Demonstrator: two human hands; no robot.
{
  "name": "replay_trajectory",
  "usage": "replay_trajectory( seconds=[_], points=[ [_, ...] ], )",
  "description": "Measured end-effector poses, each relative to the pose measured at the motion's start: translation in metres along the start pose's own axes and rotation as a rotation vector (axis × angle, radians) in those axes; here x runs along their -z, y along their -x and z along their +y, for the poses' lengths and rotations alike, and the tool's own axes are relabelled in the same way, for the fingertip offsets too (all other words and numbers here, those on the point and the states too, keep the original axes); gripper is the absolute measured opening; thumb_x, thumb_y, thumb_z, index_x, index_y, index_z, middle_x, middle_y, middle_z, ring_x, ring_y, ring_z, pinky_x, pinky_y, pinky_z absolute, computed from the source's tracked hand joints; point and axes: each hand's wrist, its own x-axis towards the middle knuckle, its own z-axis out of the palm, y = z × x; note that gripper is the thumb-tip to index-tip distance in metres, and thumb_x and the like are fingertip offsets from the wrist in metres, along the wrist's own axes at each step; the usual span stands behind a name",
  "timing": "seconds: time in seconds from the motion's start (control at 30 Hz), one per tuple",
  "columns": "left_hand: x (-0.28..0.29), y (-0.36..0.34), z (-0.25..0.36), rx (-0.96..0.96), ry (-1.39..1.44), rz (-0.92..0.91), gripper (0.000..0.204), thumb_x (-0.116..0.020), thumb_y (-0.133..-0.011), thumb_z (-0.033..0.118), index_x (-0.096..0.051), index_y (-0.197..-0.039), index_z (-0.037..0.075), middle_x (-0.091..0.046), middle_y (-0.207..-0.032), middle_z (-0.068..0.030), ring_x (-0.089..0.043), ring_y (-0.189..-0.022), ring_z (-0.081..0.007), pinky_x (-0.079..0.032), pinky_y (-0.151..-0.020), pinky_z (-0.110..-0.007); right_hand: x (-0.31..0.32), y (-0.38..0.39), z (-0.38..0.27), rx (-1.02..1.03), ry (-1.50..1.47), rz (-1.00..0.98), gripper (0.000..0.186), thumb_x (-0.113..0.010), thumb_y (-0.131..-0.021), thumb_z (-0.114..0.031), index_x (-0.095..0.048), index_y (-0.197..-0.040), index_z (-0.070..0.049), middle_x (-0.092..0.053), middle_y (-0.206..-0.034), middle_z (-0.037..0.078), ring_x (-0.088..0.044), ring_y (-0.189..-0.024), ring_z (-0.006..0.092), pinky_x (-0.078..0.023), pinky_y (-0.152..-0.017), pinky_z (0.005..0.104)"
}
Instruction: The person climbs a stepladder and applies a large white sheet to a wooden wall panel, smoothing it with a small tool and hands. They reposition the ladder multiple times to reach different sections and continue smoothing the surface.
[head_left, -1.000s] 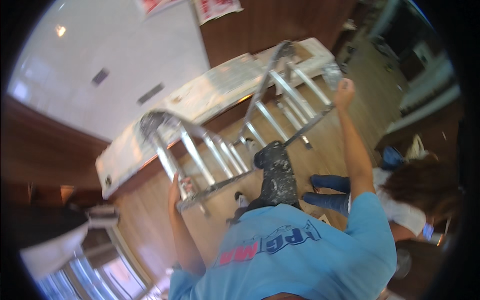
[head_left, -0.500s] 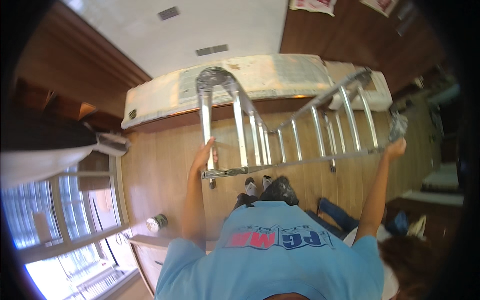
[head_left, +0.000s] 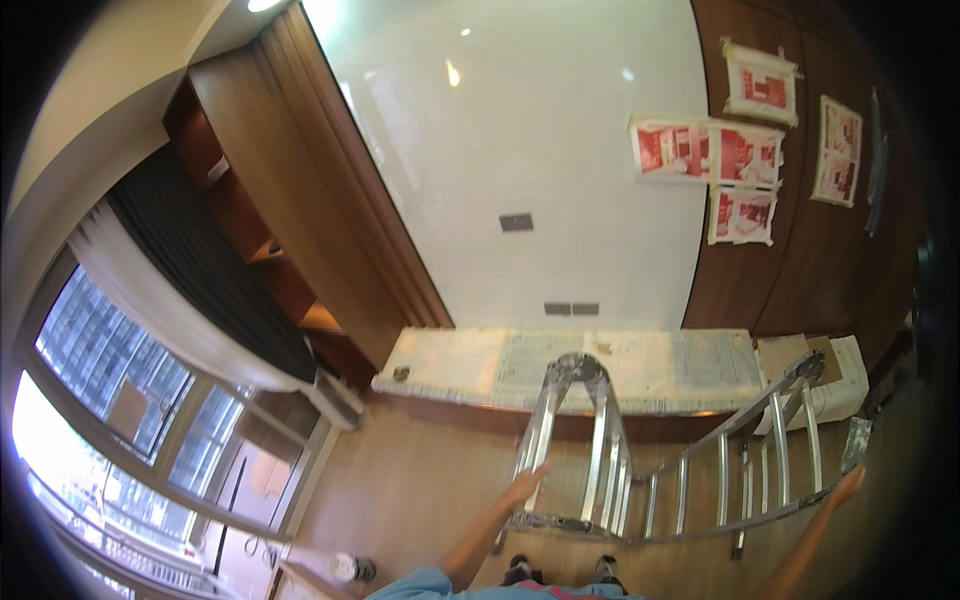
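Note:
An aluminium folding ladder (head_left: 722, 470) with dark hinged joints spans the lower right of the head view, held out in front of me. My left hand (head_left: 526, 482) is closed on one of its left rails, just above a dark joint. My right hand (head_left: 847, 487) grips its far right end, beside a grey flat piece (head_left: 856, 443) whose kind I cannot make out. Behind the ladder runs a long low ledge (head_left: 450, 365) covered in pale sheeting. My shoes show at the bottom edge, below the ladder.
A white wall panel (head_left: 510, 160) with sockets rises behind the ledge, flanked by brown wood panels (head_left: 810, 270), the right ones bearing taped red-and-white papers (head_left: 750, 85). At left are curtains (head_left: 210, 270) and a window (head_left: 110, 340). A tin (head_left: 350, 566) stands on the wood floor (head_left: 385, 480).
My view has swung up toward the wall, so the ladder and both hands sit lower in the picture. The co-worker on the right has left the view. Both hands still grip the ladder.

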Motion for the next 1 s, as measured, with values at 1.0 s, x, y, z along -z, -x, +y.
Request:
replay_trajectory(
  seconds=[1.0],
  points=[
    [0.319, 0.013, 0.001, -0.047, -0.291, -0.03, 0.068, -0.052, -0.096, 0.073, -0.059, -0.116, 0.008, -0.052, -0.069, -0.0028, -0.055, -0.053, -0.0158, -0.053, -0.051, -0.034, 0.048, 0.342, -0.198, -0.077, -0.186, 0.061, 0.03, -0.054, -0.101, -0.024, -0.069, -0.102, 0.001, -0.065, -0.092, 0.006, -0.058, -0.081, 0.0173, -0.046, -0.07, 0.0346]
  ],
)
